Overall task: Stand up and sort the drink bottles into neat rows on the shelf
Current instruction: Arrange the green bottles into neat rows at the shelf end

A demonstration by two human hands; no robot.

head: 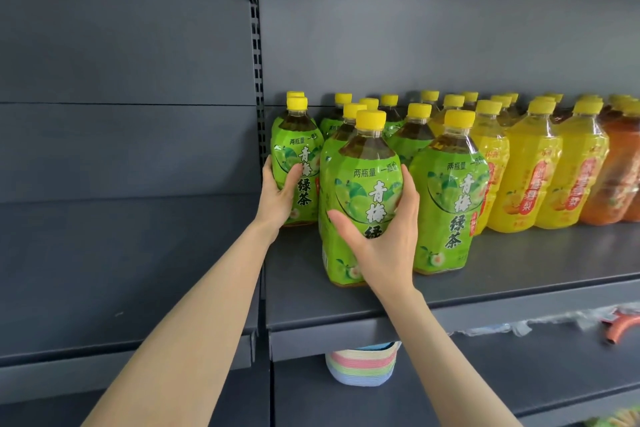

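My left hand (278, 196) grips the end green tea bottle (301, 156), at 10 o'clock from the front green tea bottle (363, 184), which my right hand (388, 239) holds with fingers curled round the label. Both bottles stand on the shelf (519, 274). Recommended: slide each upright toward 12 o'clock, labels forward.

Low at centre, a pastel-striped woven basket (362, 366); to its right, crumpled clear plastic wrap (502, 326); beyond, an orange curved plastic piece (620, 324).
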